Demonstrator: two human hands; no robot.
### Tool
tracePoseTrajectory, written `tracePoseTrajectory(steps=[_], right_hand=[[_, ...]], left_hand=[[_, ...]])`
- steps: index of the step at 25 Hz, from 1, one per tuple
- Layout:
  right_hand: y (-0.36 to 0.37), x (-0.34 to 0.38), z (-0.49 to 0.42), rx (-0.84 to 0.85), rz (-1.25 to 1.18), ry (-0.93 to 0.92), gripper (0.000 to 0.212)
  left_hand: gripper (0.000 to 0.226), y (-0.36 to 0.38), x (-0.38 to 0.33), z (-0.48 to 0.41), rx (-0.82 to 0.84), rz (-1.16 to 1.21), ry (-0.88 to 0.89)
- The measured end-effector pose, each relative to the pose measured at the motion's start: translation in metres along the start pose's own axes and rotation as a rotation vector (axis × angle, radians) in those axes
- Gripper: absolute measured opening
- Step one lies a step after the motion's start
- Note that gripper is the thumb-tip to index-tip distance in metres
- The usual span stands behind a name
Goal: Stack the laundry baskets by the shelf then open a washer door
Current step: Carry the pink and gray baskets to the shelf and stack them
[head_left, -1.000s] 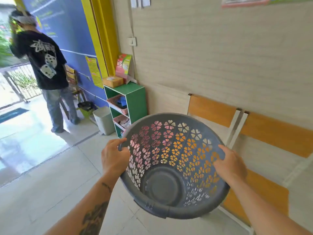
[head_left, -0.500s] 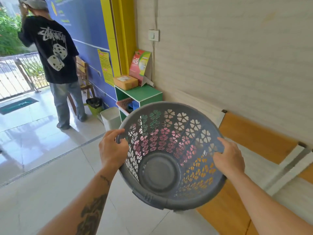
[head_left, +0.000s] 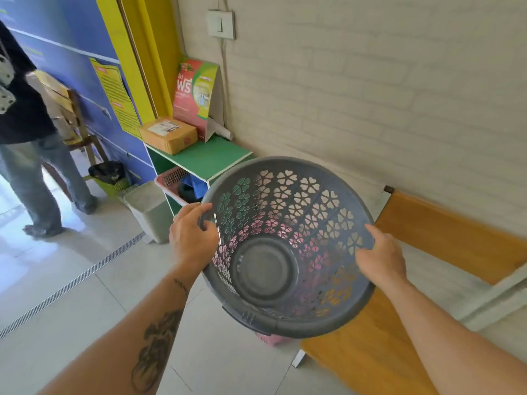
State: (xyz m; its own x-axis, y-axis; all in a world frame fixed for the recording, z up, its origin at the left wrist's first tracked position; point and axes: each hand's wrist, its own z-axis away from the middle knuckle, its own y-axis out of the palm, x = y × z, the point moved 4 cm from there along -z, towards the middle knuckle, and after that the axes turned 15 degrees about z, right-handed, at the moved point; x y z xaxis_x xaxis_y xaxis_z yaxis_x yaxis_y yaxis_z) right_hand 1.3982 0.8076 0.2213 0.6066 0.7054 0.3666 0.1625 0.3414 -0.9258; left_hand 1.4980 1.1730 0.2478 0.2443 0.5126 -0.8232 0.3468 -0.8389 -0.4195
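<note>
I hold a round grey laundry basket with flower-shaped holes, its mouth tilted toward me. My left hand grips its left rim and my right hand grips its right rim. The basket hangs just right of a green shelf. Under it a pink basket shows as a sliver at the lower rim and through the holes. No washer is in view.
A cardboard box and a red-green carton sit on the shelf. A grey bin stands left of it. A wooden bench runs along the brick wall at right. A person stands at far left.
I have walked closer to the green shelf with the grey basket. The basket now sits lower, over a pink basket, and the person has slid toward the left edge of view.
</note>
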Motion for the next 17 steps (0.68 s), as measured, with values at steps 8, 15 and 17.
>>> tracePoseTrajectory(steps=[8,15,17], right_hand=[[0.074,0.013,-0.049,0.251,-0.007,0.124,0.078],[0.155,0.02,-0.059,0.339,0.023,0.414,0.077],[0.178,0.019,-0.062,0.36,-0.011,0.491,0.076]], left_hand=[[0.046,0.074,0.079,-0.049,0.232,-0.083,-0.016],[0.047,0.154,0.177,-0.089,0.563,-0.085,-0.064],[0.051,0.179,0.2,-0.098,0.673,-0.095,-0.073]])
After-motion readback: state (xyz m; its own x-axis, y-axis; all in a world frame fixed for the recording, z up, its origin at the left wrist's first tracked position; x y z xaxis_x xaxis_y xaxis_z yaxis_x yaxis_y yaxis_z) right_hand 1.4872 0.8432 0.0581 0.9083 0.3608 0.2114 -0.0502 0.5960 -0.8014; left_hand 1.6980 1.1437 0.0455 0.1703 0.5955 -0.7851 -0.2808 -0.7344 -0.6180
